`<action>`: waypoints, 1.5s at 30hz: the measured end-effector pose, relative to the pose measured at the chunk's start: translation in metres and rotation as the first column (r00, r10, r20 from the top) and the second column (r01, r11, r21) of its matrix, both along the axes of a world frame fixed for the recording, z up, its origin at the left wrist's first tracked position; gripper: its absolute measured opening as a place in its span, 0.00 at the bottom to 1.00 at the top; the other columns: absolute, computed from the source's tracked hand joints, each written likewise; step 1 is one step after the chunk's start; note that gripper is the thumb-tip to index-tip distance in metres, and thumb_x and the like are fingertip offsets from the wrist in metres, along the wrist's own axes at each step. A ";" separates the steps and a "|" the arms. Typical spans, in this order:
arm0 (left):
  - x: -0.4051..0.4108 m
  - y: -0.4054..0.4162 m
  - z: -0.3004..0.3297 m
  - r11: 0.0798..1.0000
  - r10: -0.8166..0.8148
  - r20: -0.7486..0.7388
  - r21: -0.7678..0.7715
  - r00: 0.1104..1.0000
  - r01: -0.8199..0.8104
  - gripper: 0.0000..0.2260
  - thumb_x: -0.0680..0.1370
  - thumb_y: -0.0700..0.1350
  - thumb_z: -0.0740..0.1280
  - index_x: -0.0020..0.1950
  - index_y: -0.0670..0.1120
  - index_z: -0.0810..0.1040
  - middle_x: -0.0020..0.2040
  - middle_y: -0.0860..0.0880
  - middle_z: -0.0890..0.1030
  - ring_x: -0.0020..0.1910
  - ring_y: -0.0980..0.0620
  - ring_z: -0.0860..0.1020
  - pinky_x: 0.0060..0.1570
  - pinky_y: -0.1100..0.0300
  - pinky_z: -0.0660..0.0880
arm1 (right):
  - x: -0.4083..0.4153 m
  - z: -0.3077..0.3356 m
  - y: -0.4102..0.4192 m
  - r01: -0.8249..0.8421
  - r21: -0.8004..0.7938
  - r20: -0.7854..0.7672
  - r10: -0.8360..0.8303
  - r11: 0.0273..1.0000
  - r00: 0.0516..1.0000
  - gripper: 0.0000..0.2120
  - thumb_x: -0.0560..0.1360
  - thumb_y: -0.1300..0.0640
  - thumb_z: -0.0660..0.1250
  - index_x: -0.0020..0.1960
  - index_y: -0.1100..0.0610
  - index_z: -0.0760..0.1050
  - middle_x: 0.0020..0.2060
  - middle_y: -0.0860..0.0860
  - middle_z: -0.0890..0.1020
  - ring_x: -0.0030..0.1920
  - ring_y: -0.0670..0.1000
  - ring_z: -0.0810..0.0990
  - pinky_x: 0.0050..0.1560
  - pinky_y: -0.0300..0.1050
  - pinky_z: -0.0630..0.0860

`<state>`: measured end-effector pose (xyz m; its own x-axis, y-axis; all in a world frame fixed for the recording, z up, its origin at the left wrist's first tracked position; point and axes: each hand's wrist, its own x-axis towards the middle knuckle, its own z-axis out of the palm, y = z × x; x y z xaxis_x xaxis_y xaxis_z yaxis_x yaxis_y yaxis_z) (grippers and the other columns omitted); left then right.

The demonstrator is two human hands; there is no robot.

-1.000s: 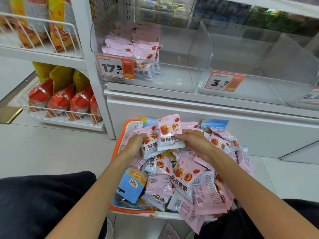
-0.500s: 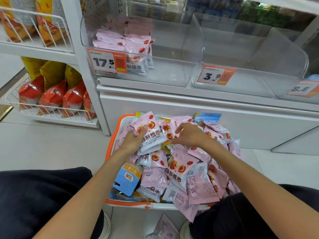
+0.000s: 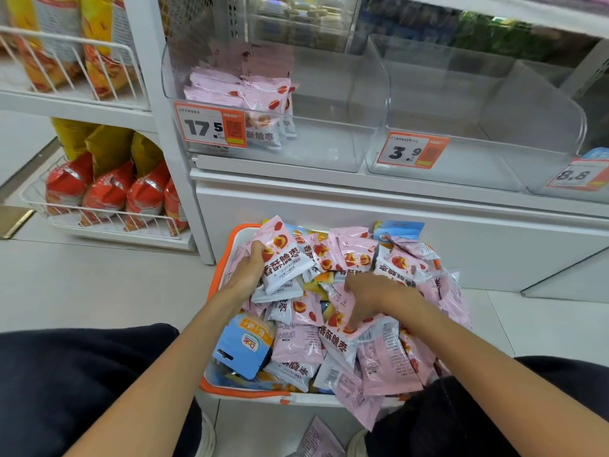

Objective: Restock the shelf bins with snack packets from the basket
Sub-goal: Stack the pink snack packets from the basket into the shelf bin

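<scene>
left hand (image 3: 247,272) grips a pink packet (image 3: 284,258) above the basket (image 3: 220,272); right hand (image 3: 369,296) pinches another packet (image 3: 339,334) on the basket's heap, below the bin (image 3: 329,103).

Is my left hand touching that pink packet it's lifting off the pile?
Touching. The head view shows the left hand gripping the raised pink packet by its left edge, fingers curled round it.

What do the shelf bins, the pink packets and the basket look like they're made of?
Shelf bins: clear rigid plastic, glossy; shelf visible through the walls. Pink packets: thin plastic film, slightly shiny, creased, with crimped ends. Basket: likely moulded plastic, white with an orange rim.
</scene>
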<state>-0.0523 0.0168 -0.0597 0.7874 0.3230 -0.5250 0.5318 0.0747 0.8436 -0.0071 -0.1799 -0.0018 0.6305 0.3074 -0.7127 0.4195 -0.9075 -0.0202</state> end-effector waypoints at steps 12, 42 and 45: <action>0.008 0.008 0.006 0.993 0.022 0.006 -0.118 1.000 -0.021 0.12 0.72 0.57 0.66 0.39 0.49 0.80 0.42 0.46 0.84 0.48 0.42 0.80 0.57 0.49 0.74 | 0.022 -0.005 -0.013 -0.220 0.358 0.041 0.220 0.907 0.975 0.13 0.74 0.52 0.69 0.58 0.52 0.80 0.62 0.51 0.77 0.63 0.52 0.73 0.65 0.50 0.68; 0.006 0.000 0.032 0.936 -0.020 0.010 -0.351 1.000 0.022 0.14 0.74 0.60 0.65 0.54 0.53 0.77 0.50 0.48 0.82 0.50 0.48 0.80 0.40 0.56 0.76 | 0.017 0.018 0.016 0.503 0.846 -0.384 -0.452 0.177 0.805 0.12 0.71 0.51 0.73 0.54 0.45 0.80 0.64 0.43 0.74 0.55 0.40 0.76 0.54 0.39 0.72; 0.010 0.000 0.034 0.953 -0.055 0.022 -0.296 0.998 0.059 0.11 0.74 0.57 0.67 0.51 0.53 0.78 0.47 0.49 0.82 0.47 0.50 0.80 0.41 0.58 0.76 | 0.031 0.021 0.014 0.604 0.786 -0.464 -0.518 0.135 0.719 0.30 0.65 0.61 0.77 0.64 0.50 0.71 0.62 0.50 0.73 0.57 0.51 0.77 0.54 0.43 0.76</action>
<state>-0.0423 0.0165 -0.0259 0.8073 0.1087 -0.5800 0.5318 0.2921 0.7949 0.0239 -0.1663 0.0194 0.8843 0.3172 -0.3427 -0.2392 -0.3225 -0.9159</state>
